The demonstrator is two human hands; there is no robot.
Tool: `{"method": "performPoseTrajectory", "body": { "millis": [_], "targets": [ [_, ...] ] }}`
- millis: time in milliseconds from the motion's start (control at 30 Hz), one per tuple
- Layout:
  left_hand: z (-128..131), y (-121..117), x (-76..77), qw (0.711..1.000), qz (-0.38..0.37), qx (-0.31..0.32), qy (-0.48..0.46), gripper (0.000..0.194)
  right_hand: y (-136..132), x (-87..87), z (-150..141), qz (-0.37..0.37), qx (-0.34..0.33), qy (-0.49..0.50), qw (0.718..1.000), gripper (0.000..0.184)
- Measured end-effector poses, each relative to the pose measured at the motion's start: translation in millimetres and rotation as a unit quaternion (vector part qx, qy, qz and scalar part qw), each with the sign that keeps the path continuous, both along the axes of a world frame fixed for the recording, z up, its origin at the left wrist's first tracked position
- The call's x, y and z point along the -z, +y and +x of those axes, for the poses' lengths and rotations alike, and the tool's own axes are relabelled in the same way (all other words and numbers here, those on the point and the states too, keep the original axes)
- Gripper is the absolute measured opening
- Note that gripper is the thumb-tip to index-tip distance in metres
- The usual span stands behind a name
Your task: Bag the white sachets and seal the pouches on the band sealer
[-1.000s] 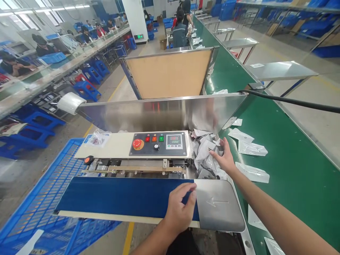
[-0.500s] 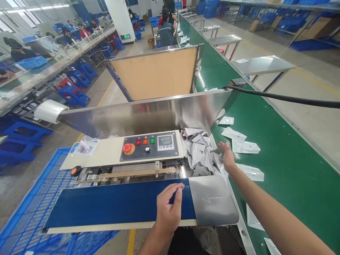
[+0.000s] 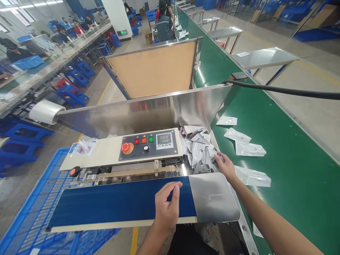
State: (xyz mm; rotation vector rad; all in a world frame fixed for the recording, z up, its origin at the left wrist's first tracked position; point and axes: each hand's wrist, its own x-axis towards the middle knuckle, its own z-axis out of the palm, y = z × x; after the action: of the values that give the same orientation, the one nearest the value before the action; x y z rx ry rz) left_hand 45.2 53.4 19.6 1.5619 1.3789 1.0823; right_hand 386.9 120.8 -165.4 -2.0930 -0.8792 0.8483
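My left hand (image 3: 168,202) is above the blue belt (image 3: 111,205) of a sealing machine, its fingers curled and thumb near the forefinger in a loose pinch; nothing shows in it. At the right edge of a heap of small silvery-white pouches (image 3: 200,152), my right hand (image 3: 226,166) has its fingers closed on a pouch, partly hidden by the hand. The heap lies between the machine's control panel (image 3: 148,144) and the green conveyor. A metal plate (image 3: 215,198) with an engraved arrow adjoins the blue belt.
More flat white pouches (image 3: 251,148) lie scattered along the green conveyor (image 3: 287,170). A steel guard (image 3: 148,111) rises behind the panel. One black cable (image 3: 281,91) crosses the conveyor. Below left is a blue basket (image 3: 32,209). Other people sit at distant benches.
My right hand has moved from the conveyor side against the heap's right edge, and its spread fingers have closed in. My left hand has barely moved. The view has shifted slightly.
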Motion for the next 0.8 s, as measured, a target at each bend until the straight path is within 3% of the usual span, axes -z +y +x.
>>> {"method": "performPoseTrajectory", "body": {
  "millis": [133, 200, 333, 400, 500, 567, 800],
  "targets": [
    [0.4, -1.4, 2.7, 1.000, -0.007, -0.004, 0.003, 0.029, -16.2, 8.0, 8.9, 0.013, -0.016, -0.027, 0.999, 0.078],
    [-0.1, -1.5, 4.7, 1.000, -0.011, -0.013, 0.005, 0.030, -23.0, 8.0, 19.5, 0.010, -0.019, -0.031, 0.999, 0.068],
    [-2.5, -1.3, 11.0, 0.999, -0.019, -0.028, 0.012, 0.030, -33.9, -6.0, 28.5, 0.079, 0.023, -0.012, 0.997, 0.052],
    [-3.1, -1.0, 14.6, 0.999, -0.016, -0.035, 0.011, 0.030, -37.0, -16.3, 22.1, 0.132, 0.001, 0.023, 0.991, 0.050],
    [-3.0, -0.4, 17.9, 0.999, -0.007, -0.031, 0.008, 0.029, -39.1, -26.1, 7.7, 0.149, -0.103, 0.069, 0.981, 0.059],
    [-3.0, -0.5, 18.1, 1.000, -0.007, -0.025, 0.010, 0.028, -40.2, -25.9, 1.8, 0.127, -0.130, 0.070, 0.981, 0.069],
    [-5.9, -3.8, 14.4, 0.999, -0.002, -0.035, 0.014, 0.028, -38.2, -9.7, 1.3, 0.096, -0.013, 0.059, 0.994, 0.089]
  ]
}}
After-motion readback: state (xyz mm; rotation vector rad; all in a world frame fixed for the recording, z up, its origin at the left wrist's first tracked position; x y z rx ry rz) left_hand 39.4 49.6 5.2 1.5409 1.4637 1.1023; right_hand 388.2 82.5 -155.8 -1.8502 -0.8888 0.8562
